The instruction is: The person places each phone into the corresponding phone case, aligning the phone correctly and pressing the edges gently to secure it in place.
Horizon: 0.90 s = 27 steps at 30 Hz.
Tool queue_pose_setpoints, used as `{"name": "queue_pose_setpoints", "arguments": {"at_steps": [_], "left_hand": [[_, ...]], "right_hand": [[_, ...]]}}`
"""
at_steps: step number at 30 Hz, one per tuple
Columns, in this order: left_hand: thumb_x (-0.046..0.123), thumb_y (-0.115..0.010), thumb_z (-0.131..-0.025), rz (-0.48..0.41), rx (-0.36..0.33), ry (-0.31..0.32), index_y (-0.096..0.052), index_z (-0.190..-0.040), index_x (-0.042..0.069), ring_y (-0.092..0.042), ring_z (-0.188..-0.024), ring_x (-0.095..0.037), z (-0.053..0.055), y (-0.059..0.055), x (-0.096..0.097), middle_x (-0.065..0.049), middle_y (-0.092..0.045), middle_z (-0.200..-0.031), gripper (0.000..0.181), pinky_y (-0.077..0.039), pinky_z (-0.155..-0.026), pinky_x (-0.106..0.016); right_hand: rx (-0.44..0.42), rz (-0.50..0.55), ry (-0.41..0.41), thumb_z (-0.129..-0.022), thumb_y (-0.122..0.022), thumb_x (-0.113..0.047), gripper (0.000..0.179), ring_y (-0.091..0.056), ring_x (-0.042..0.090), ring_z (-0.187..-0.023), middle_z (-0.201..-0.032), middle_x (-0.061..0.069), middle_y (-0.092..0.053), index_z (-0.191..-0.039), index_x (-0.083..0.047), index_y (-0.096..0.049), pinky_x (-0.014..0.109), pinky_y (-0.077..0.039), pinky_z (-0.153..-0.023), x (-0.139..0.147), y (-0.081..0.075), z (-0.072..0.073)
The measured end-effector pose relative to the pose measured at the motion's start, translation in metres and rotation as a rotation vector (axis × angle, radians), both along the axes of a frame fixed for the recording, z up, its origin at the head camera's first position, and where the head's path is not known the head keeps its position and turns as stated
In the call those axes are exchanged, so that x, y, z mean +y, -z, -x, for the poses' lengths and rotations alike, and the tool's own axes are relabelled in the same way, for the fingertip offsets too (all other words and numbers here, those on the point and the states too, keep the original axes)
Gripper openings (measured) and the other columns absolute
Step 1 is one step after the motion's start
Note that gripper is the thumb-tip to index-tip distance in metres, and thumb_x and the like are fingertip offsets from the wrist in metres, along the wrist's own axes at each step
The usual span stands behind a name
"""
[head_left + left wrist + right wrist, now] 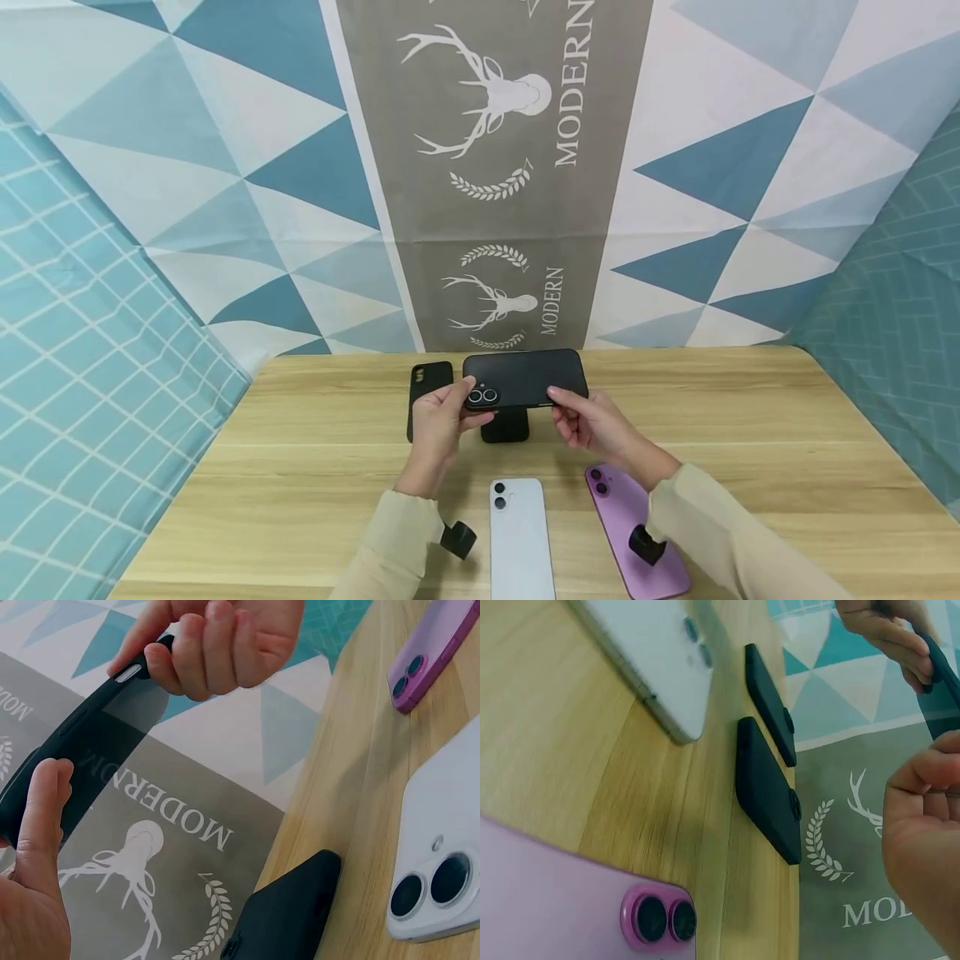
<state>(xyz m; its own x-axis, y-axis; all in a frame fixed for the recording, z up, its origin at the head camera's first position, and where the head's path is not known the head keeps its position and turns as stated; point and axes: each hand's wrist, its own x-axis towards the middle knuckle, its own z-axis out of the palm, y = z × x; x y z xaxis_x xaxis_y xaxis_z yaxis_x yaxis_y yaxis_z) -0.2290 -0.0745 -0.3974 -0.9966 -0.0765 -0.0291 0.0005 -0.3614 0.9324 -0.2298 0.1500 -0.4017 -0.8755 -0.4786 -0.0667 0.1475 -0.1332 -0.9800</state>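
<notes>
Patterned cloth [300,167] hangs beyond both hands, with a grey panel of stag heads directly ahead of them. Below the hands spreads the wooden table [300,467]. Pale sleeves [397,542] cover both arms behind the hands.

The left hand [437,417] pinches one end of the black phone [525,377], thumb on its back; the right hand [600,425] pinches the lower edge towards the other end, its thumb also on the back. The phone is held sideways above the table, its glossy side towards the cloth.

Nearer the wearer than the hands, the white phone [520,533] lies between the forearms, and the purple phone [622,508] lies beneath the right forearm. A black case [431,382] lies just beyond the left hand, partly hidden by it. A black slab [505,427] lies between the hands, half covered by the black phone; whether it is a case is unclear. Two ringed lenses [490,395] sit beside the left thumb.
</notes>
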Motion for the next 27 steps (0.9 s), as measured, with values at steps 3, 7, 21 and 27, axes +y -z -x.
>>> {"name": "queue_pose_setpoints", "arguments": {"at_steps": [3,7,21,27], "left_hand": [[0.013,-0.06,-0.091,-0.006,-0.003,0.014,-0.066,-0.084,-0.006,-0.069,-0.058,-0.015,0.0,0.0,0.001,-0.005,-0.07,-0.071,0.02,-0.059,-0.059,-0.026],[0.019,-0.06,-0.092,-0.034,-0.005,0.041,-0.067,-0.083,-0.001,-0.069,-0.061,-0.014,-0.001,0.0,0.002,-0.004,-0.07,-0.073,0.023,-0.059,-0.062,-0.026],[0.029,-0.067,-0.087,0.002,-0.058,0.256,-0.062,-0.105,-0.01,-0.071,-0.076,-0.016,-0.005,0.001,0.021,-0.006,-0.072,-0.079,0.044,-0.059,-0.077,-0.032],[0.026,-0.067,-0.087,-0.025,-0.027,0.249,-0.063,-0.106,-0.003,-0.071,-0.078,-0.014,-0.006,0.001,0.029,-0.004,-0.073,-0.08,0.035,-0.058,-0.08,-0.031]], "right_hand": [[-0.04,0.041,0.018,-0.097,-0.046,-0.027,0.037,-0.048,0.002,-0.047,-0.054,-0.01,-0.057,-0.065,-0.018,-0.063,0.015,-0.04,-0.047,-0.002,-0.003,-0.001],[-0.081,0.105,0.039,-0.098,-0.044,-0.021,0.041,-0.051,0.002,-0.05,-0.056,-0.009,-0.06,-0.064,-0.016,-0.065,0.014,-0.04,-0.048,-0.003,-0.006,-0.001],[-0.158,0.179,0.135,-0.099,-0.042,-0.02,0.042,-0.053,0.004,-0.052,-0.06,-0.008,-0.061,-0.063,-0.016,-0.065,0.014,-0.041,-0.05,-0.01,-0.011,-0.003],[-0.155,0.171,0.143,-0.099,-0.041,-0.021,0.042,-0.053,0.003,-0.052,-0.059,-0.009,-0.06,-0.063,-0.017,-0.064,0.014,-0.04,-0.048,-0.015,-0.01,-0.004]]}}
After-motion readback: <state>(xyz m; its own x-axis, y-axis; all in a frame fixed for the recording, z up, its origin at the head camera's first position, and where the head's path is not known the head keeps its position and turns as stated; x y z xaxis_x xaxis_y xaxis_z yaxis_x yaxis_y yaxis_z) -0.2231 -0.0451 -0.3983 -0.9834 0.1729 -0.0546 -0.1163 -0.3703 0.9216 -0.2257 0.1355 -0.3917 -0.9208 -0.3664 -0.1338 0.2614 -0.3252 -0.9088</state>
